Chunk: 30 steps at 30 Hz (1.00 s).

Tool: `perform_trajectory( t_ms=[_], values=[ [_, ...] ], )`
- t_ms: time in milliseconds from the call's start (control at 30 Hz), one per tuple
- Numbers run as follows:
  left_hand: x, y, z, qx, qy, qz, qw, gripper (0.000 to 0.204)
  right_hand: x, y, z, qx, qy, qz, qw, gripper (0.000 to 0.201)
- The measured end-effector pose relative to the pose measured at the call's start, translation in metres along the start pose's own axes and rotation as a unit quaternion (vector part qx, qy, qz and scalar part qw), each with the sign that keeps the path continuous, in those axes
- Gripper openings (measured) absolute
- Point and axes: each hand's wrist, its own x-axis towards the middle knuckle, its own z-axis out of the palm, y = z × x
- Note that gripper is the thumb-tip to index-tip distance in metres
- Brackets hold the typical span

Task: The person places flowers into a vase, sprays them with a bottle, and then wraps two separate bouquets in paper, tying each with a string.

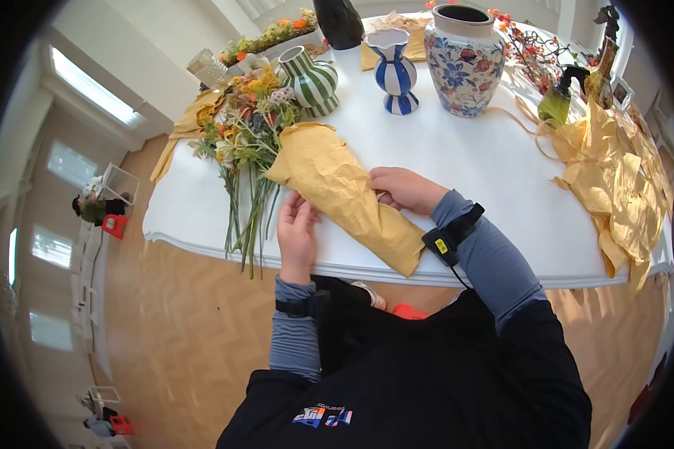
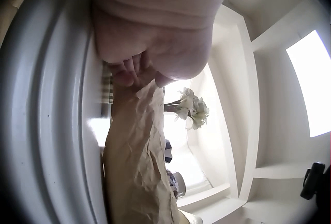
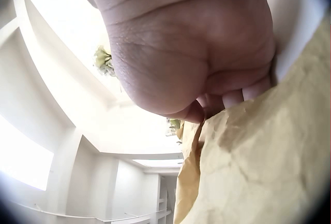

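Note:
A long roll of crumpled brown wrapping paper [image 1: 344,191] lies slantwise near the table's front edge; anything inside it is hidden. At its lower left side, my left hand [image 1: 298,232] pinches the paper edge between thumb and fingers. My right hand [image 1: 408,188] grips the opposite edge, its thumb at a fold of the paper [image 3: 258,156] in the right wrist view and its fingers partly hidden behind. Left of the roll lies a bunch of mixed flowers [image 1: 251,123], its green stems [image 1: 247,217] pointing towards me, close to my left hand.
Behind stand a green-striped vase [image 1: 311,84], a blue-striped vase [image 1: 395,75], a floral vase [image 1: 464,63] and a dark vase [image 1: 338,24]. More crumpled paper [image 1: 614,179] hangs over the right table edge, beside a green spray bottle [image 1: 556,103]. The white table [image 1: 494,247] ends just before my body.

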Motion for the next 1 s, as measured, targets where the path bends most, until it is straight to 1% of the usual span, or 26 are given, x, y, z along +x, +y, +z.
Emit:
perform_trajectory(
  t_ms=[33, 67, 133, 167, 233, 267, 333, 367, 433, 467, 533, 667, 733, 767, 833, 867, 933, 967, 1000],
  values=[
    [-0.001, -0.003, 0.000, 0.040, -0.009, 0.010, 0.999, 0.039, 0.002, 0.003, -0.002, 0.031, -0.011, 0.000, 0.999, 0.018],
    [-0.002, -0.002, 0.002, 0.038, -0.008, 0.010, 0.999, 0.039, 0.005, 0.006, -0.004, 0.030, -0.012, 0.001, 0.999, 0.018],
    [-0.005, -0.001, 0.006, 0.095, -0.019, 0.026, 0.995, 0.033, 0.011, 0.012, -0.006, 0.058, -0.012, -0.007, 0.998, 0.017],
    [-0.005, 0.000, 0.005, 0.093, -0.018, 0.026, 0.995, 0.033, 0.012, 0.013, -0.007, 0.056, -0.013, -0.007, 0.998, 0.017],
    [-0.006, 0.003, 0.002, 0.071, -0.058, 0.009, 0.996, 0.034, 0.015, 0.015, -0.010, 0.050, -0.011, -0.004, 0.999, 0.018],
    [-0.008, 0.004, 0.002, 0.070, -0.058, 0.009, 0.996, 0.034, 0.015, 0.014, -0.010, 0.049, -0.011, -0.004, 0.999, 0.018],
    [-0.014, 0.007, 0.002, 0.081, -0.086, 0.005, 0.993, 0.033, 0.015, 0.015, -0.008, 0.036, -0.001, -0.001, 0.999, 0.019],
    [-0.016, 0.008, 0.002, 0.081, -0.086, 0.006, 0.993, 0.033, 0.013, 0.013, -0.006, 0.036, -0.001, -0.001, 0.999, 0.019],
    [-0.022, 0.009, 0.004, 0.065, -0.125, 0.019, 0.990, 0.031, 0.010, 0.010, -0.004, 0.019, 0.017, 0.001, 1.000, 0.019],
    [-0.023, 0.009, 0.003, 0.065, -0.125, 0.020, 0.990, 0.031, 0.009, 0.009, -0.002, 0.019, 0.017, 0.001, 1.000, 0.019],
    [-0.024, 0.009, 0.002, 0.034, -0.178, 0.022, 0.983, 0.030, 0.007, 0.007, -0.001, 0.000, 0.023, -0.003, 1.000, 0.019],
    [-0.022, 0.011, 0.001, 0.034, -0.195, 0.004, 0.980, 0.027, 0.005, 0.005, 0.001, -0.013, 0.024, 0.005, 1.000, 0.019],
    [-0.020, 0.015, 0.006, 0.048, -0.204, -0.023, 0.978, 0.028, 0.008, 0.009, -0.002, -0.032, 0.038, -0.025, 0.998, 0.021],
    [-0.018, 0.015, 0.007, 0.048, -0.204, -0.023, 0.977, 0.028, 0.009, 0.011, -0.002, -0.032, 0.038, -0.026, 0.998, 0.021],
    [-0.016, 0.013, 0.008, 0.122, -0.205, -0.054, 0.970, 0.030, 0.013, 0.014, -0.004, -0.012, 0.074, -0.047, 0.996, 0.025],
    [-0.016, 0.012, 0.008, 0.122, -0.205, -0.054, 0.970, 0.030, 0.014, 0.014, -0.005, -0.012, 0.075, -0.047, 0.996, 0.025],
    [-0.017, 0.012, 0.009, 0.125, -0.224, -0.049, 0.965, 0.032, 0.015, 0.014, -0.007, -0.031, 0.114, -0.052, 0.992, 0.027],
    [-0.018, 0.013, 0.009, 0.124, -0.224, -0.049, 0.965, 0.032, 0.016, 0.015, -0.009, -0.032, 0.114, -0.053, 0.992, 0.027],
    [-0.019, 0.016, 0.007, 0.123, -0.242, -0.050, 0.961, 0.032, 0.016, 0.016, -0.010, -0.050, 0.125, -0.054, 0.989, 0.027]
  ],
)
